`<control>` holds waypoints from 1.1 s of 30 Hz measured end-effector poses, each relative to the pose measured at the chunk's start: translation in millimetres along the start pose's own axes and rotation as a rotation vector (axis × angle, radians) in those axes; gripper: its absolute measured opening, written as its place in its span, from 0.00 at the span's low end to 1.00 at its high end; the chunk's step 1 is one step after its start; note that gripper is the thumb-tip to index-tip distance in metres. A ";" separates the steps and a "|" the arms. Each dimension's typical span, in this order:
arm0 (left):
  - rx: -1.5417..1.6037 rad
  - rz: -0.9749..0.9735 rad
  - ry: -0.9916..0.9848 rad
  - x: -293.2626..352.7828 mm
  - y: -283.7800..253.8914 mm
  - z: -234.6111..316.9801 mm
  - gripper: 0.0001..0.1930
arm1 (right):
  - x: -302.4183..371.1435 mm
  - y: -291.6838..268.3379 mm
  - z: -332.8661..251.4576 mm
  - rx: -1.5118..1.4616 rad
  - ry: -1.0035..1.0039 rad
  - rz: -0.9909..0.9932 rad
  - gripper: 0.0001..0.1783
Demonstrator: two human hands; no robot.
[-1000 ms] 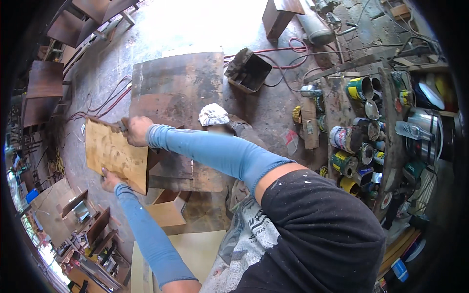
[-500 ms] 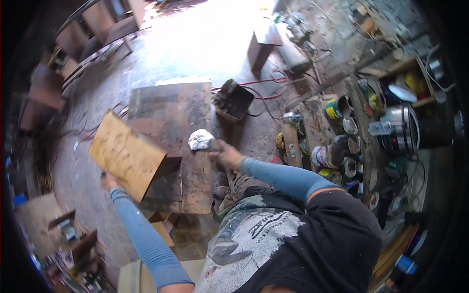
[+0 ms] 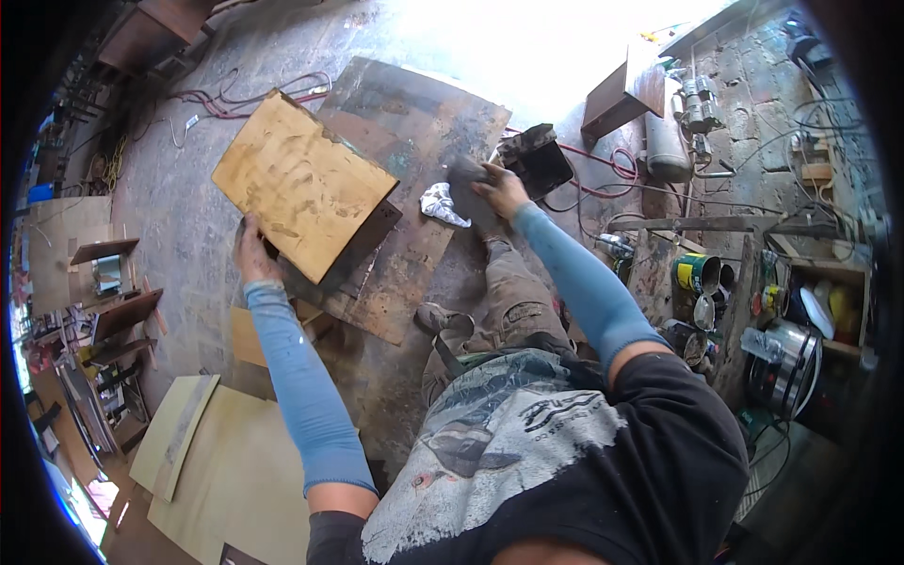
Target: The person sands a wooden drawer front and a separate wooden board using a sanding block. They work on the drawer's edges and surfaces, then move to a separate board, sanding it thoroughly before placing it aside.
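Observation:
My left hand (image 3: pixel 252 252) grips the near edge of a tan plywood panel (image 3: pixel 299 181), held tilted above the dark, stained board (image 3: pixel 414 141) that lies on the floor. My right hand (image 3: pixel 499 188) is closed on a dark grey sheet (image 3: pixel 465 185), likely sandpaper, over the board's right edge. A crumpled white rag (image 3: pixel 443 203) lies on the board just left of that hand. Both forearms wear blue sleeves. My bent knee sits below the right hand.
A dark open box (image 3: pixel 537 160) stands right of the board, with red cables (image 3: pixel 612 169) and a metal cylinder (image 3: pixel 665 149) beyond. Paint tins (image 3: pixel 695 273) and a pot (image 3: pixel 787 358) crowd the right side. Pale plywood sheets (image 3: pixel 226 471) lie at lower left; wooden furniture parts stack along the left.
My right hand left the plywood panel, swung right past the rag and now holds the grey sheet. The left hand alone keeps the panel, which has risen and tilted.

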State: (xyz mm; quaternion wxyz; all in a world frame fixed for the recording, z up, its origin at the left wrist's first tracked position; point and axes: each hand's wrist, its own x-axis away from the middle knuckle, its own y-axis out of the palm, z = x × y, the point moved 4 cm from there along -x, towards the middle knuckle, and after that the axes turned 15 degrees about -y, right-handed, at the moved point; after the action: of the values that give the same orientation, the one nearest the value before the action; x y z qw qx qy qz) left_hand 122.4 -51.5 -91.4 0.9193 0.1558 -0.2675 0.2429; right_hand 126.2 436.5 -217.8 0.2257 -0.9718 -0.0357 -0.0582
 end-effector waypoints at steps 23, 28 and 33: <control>-0.194 0.005 -0.653 157.2 154.2 -290.4 0.42 | -11.8 61.0 46.8 -0.338 -0.247 -0.487 0.10; 0.136 -0.242 -0.729 62.6 234.6 -285.7 0.19 | 17.7 -30.4 -34.6 -0.397 -0.144 -0.526 0.09; -0.714 -0.516 0.101 106.7 362.0 -235.3 0.32 | 24.7 -117.6 13.4 -0.815 0.695 0.194 0.32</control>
State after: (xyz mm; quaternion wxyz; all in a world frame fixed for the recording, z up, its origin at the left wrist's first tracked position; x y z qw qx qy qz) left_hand 107.3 387.0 -164.3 0.9579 -0.1217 -0.2419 -0.0951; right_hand 140.6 548.8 -175.4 -0.1665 -0.9030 0.1561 -0.3641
